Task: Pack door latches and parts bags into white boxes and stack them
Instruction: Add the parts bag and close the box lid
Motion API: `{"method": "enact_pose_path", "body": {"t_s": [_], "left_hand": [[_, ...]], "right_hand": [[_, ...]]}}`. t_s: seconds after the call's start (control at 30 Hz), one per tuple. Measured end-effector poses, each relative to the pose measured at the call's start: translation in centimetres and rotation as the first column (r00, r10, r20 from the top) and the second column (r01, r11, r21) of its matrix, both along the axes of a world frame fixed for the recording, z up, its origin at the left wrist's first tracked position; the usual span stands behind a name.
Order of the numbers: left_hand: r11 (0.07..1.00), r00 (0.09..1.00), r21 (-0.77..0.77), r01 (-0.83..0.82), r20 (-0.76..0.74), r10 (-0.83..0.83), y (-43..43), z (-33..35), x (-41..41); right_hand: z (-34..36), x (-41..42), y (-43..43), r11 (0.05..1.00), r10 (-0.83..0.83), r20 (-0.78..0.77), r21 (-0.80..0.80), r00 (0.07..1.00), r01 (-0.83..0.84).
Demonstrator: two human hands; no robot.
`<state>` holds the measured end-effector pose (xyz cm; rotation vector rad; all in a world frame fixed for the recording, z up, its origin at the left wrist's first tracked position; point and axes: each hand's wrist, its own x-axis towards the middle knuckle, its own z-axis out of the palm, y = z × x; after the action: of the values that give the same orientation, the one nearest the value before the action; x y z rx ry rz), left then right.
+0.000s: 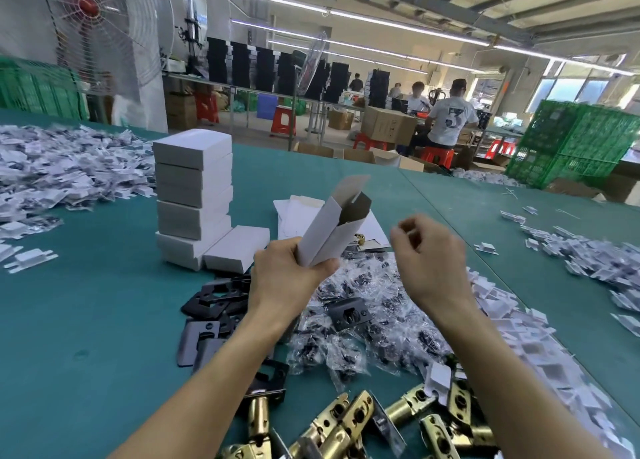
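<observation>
My left hand (287,271) grips a white box (329,230) by its lower end, tilted up to the right, with its top flap open and a dark latch plate showing at the mouth. My right hand (427,250) hovers to the right of the box, fingers loosely curled and holding nothing. A stack of closed white boxes (194,188) stands on the green table, with one more box (237,249) lying at its foot. Clear parts bags (367,330) lie heaped below my hands. Brass door latches (346,424) lie at the near edge.
Black plates (214,301) lie left of my left forearm. Flat unfolded boxes (301,214) sit behind the held box. White plastic pieces are heaped at far left (62,167) and along the right (519,337). Green crates (575,139) and seated workers (450,119) are beyond the table.
</observation>
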<state>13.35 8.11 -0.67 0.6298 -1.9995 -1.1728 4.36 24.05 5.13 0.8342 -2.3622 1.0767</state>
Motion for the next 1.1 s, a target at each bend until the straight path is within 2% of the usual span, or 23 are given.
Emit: {"method": "enact_pose_path", "body": {"t_s": [0.07,0.13,0.2,0.27,0.37,0.43,0.57,0.63,0.7,0.77,0.8,0.87,0.97,1.1], "left_hand": [[0.998,0.999,-0.020,-0.051,0.012,0.052,-0.4,0.5,0.3],[0.992,0.994,-0.073,-0.103,0.034,0.105,-0.9,0.8,0.5],[0.969,0.985,-0.194,-0.151,0.049,0.163,-1.1,1.2,0.8],[0.939,0.979,-0.306,-0.159,0.073,0.190,-1.3,1.6,1.0],[0.962,0.983,-0.260,-0.084,0.134,0.122,-1.6,1.8,1.0],[0.983,0.989,-0.181,-0.042,0.131,0.066,-1.7,1.6,0.8],[0.993,0.998,-0.120,0.016,0.059,-0.009,-1.9,1.1,0.6],[0.994,0.998,-0.095,0.058,0.015,-0.057,-1.9,0.8,0.5],[0.993,0.994,-0.059,0.104,-0.014,-0.105,-1.8,0.7,0.4],[0.991,0.991,-0.034,0.131,-0.036,-0.132,-1.6,0.6,0.3],[0.990,0.989,-0.024,0.138,-0.049,-0.139,-1.5,0.6,0.3],[0.987,0.983,-0.005,0.162,-0.083,-0.162,-1.3,0.7,0.3],[0.973,0.963,0.041,0.227,-0.155,-0.218,-1.1,0.8,0.5],[0.958,0.946,0.077,0.278,-0.197,-0.259,-0.8,1.0,0.5]], "right_hand": [[-2.2,-0.6,0.3,0.940,0.074,0.175,0.316,0.982,-0.127],[-4.3,-0.6,0.3,0.763,0.145,0.264,0.583,0.954,-0.278],[-5.9,-0.8,0.1,0.618,0.223,0.201,0.728,0.954,-0.298],[-6.7,-0.9,-0.3,0.598,0.272,0.088,0.764,0.958,-0.240],[-7.3,-1.1,-0.8,0.625,0.304,-0.011,0.757,0.952,-0.191],[-7.5,-1.2,-0.7,0.680,0.311,-0.005,0.700,0.950,-0.219],[-5.5,-1.4,-0.2,0.896,0.219,0.121,0.368,0.968,-0.249],[-2.9,-1.3,0.2,0.957,0.209,0.130,0.177,0.969,-0.230],[0.4,-0.5,0.6,0.959,0.282,0.124,-0.024,0.951,-0.282],[3.6,0.8,1.0,0.893,0.428,0.068,-0.186,0.901,-0.410],[4.9,1.5,1.2,0.859,0.477,0.002,-0.215,0.879,-0.465],[6.7,2.5,1.3,0.843,0.492,-0.165,-0.158,0.855,-0.515],[7.8,3.0,0.9,0.886,0.440,-0.358,0.020,0.824,-0.464],[7.3,3.0,0.0,0.910,0.412,-0.443,0.146,0.796,-0.389]]}}
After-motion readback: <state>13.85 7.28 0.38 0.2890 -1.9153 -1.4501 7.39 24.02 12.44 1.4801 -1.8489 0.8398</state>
